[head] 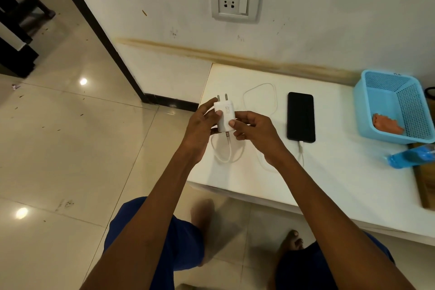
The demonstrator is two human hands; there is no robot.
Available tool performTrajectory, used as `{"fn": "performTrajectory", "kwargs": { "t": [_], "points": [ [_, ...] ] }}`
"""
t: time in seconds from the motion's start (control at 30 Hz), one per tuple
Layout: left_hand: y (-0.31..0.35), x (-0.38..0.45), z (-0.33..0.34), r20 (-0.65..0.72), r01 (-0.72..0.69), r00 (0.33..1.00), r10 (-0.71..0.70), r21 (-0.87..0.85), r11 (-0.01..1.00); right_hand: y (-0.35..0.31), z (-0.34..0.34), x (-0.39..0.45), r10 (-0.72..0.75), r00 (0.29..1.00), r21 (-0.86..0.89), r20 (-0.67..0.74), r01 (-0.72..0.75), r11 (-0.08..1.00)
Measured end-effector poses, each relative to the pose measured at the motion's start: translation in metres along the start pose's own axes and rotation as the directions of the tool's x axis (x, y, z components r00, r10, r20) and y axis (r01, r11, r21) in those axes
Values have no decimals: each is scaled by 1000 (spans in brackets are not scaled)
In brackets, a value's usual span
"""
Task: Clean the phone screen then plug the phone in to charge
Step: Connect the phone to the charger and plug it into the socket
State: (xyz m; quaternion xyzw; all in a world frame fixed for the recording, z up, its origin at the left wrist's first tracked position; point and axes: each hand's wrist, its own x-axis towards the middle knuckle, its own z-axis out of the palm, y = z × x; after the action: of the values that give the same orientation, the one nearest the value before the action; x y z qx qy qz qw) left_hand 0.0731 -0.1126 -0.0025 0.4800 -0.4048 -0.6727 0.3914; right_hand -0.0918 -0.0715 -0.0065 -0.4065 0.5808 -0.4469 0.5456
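Hands first: your left hand [202,122] and right hand [253,132] both pinch the white charger [223,116] above the left end of the white table [329,183], thumbs on its front face, its two pins pointing up toward the wall socket [235,0]. That block looks light, rigid and smooth, so it could slip; I'd judge the flat sides the best hold, keeping your fingers clear of the pins when you push it in. The white cable [260,88] already runs from its base in loose loops to the phone [301,116], which lies face up on the table, plugged at its near end. The cable is limp and may tug the phone as you lift, so leave slack. Beyond the phone, the blue basket [400,92] holds an orange cloth [386,124].
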Motion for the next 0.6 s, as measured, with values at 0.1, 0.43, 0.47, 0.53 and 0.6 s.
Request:
{"fn": "performTrajectory", "kwargs": {
  "t": [0.1,0.43,0.47,0.53,0.6],
  "points": [
    [5,3,4,13,-14,1000,15,-20,1000,-2,-1,0,26,1000,93,-1,-25,995],
    [17,11,5,-102,-158,984,149,-93,983,-23,5,18,25,992,284,-124,12,959],
    [19,11,3,-144,-204,970,194,-60,977,-27,5,25,31,990,293,-135,10,956],
    [20,11,1,-199,-293,939,282,-28,956,-37,4,40,40,986,304,-159,10,953],
    [21,13,-1,-220,-364,907,358,18,931,-49,3,57,43,982,341,-183,22,940]
  ]
}}
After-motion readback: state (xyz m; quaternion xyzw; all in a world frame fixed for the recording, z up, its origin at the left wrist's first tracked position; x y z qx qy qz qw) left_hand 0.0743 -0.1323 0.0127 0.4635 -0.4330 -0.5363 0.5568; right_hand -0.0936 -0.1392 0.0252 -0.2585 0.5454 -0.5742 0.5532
